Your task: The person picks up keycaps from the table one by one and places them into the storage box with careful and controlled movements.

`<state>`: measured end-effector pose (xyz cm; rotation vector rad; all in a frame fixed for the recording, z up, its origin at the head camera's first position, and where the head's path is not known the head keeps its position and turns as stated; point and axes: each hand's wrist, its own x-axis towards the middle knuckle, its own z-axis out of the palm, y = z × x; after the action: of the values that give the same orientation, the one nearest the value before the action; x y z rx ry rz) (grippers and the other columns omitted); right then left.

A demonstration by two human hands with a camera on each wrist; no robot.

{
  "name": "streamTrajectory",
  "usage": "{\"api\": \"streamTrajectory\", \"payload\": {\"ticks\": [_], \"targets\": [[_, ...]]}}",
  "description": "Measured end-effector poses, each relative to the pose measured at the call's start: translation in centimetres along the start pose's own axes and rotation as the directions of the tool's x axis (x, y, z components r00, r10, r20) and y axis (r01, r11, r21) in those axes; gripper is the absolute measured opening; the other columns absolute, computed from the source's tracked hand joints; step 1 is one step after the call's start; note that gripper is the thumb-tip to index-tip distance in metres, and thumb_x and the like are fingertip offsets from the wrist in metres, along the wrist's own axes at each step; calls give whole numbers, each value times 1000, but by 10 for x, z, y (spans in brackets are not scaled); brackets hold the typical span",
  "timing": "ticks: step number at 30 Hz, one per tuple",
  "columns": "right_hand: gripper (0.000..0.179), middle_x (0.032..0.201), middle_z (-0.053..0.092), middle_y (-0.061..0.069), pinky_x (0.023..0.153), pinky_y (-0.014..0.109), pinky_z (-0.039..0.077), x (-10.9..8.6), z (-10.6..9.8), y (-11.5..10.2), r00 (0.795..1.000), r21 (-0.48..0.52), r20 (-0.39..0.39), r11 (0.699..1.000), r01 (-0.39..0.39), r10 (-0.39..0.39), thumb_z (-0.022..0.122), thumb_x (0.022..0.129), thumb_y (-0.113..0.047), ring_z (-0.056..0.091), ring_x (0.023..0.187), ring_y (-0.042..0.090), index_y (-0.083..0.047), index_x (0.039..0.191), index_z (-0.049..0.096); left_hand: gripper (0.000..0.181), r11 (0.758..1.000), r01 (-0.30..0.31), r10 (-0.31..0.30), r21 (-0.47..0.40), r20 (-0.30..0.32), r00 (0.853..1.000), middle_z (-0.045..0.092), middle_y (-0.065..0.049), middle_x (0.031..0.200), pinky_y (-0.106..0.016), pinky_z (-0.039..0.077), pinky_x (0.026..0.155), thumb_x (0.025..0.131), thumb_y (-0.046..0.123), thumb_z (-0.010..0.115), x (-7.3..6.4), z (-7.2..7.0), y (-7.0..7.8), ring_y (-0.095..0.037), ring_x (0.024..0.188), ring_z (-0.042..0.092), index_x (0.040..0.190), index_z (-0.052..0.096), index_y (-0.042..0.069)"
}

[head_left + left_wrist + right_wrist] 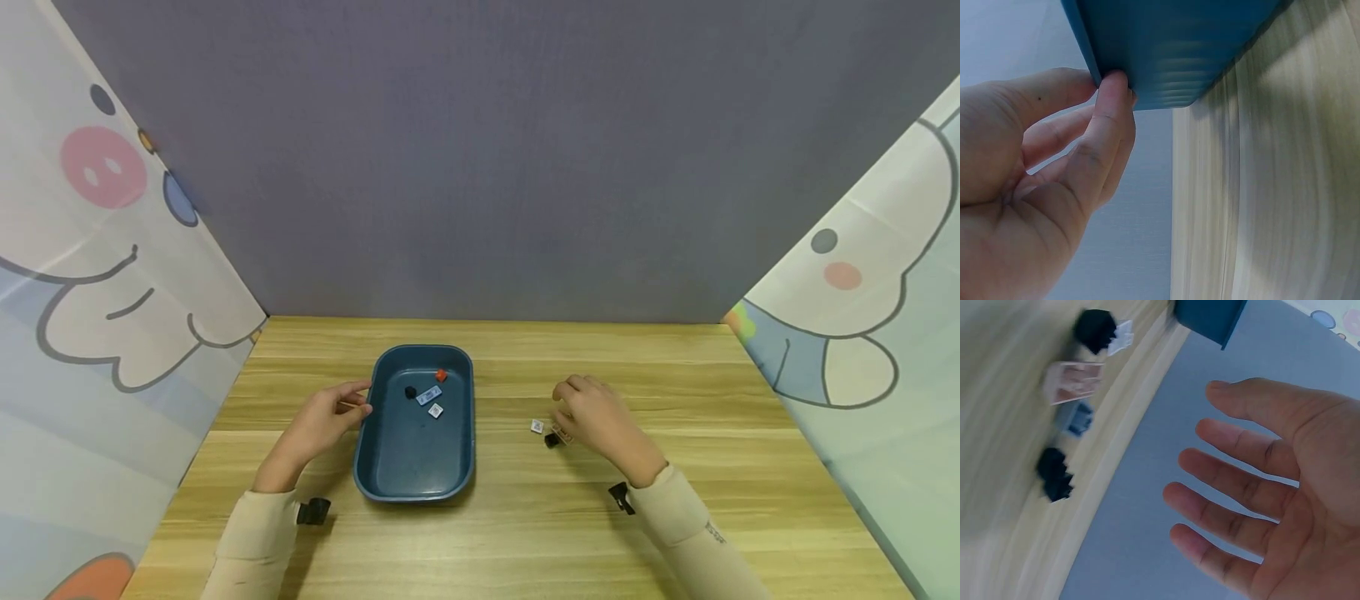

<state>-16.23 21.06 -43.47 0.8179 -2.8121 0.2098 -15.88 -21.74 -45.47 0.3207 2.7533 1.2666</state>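
My left hand (318,429) pinches the left rim of a blue plastic tray (420,462), thumb on one side and fingers on the other in the left wrist view. Inside the tray lie a small red piece (442,375), a black piece (410,392), a light blue strip (429,395) and a white square piece (436,411). Over the table, my right hand (600,421) hovers with fingers spread and nothing held. Below it are a white square piece (537,426), a black piece (552,440) and a pinkish piece (1074,382). The right wrist view adds a grey-blue piece (1075,417) and more black ones (1055,475).
The wooden table (510,533) ends at a grey panel (495,167) at the back. Printed cartoon curtains (840,333) flank both sides. Black straps (313,511) stick out at the wrists beside the cream sleeves (258,525).
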Motion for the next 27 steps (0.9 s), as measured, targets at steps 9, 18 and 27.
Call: {"api": "streamTrajectory", "payload": {"ticks": [9,18,27], "targets": [[21,90,65,3,68,38,55,-24,13,6,1000,-38,8,999,-22,22,83,83,-21,63,80,22,-6,92,72,43,1000,2,-2,-4,-1,1000,67,-17,112,-45,57,79,99,10,64,-1,0,-1,-36,99,66,139,55,-4],[22,88,63,3,66,39,56,-36,27,10,995,-54,54,995,-78,81,84,82,-23,60,78,23,-8,90,71,43,1000,-12,12,-4,-8,1000,67,-17,111,-45,57,78,99,10,64,-1,0,-2,-36,98,67,138,55,-5],[24,80,55,0,65,42,55,-39,33,8,982,-49,119,988,-144,149,82,83,-28,54,73,21,-11,81,66,43,1000,-9,9,0,-12,1000,67,-17,111,-45,57,79,99,10,64,-1,0,-2,-36,98,67,138,56,-4]]}}
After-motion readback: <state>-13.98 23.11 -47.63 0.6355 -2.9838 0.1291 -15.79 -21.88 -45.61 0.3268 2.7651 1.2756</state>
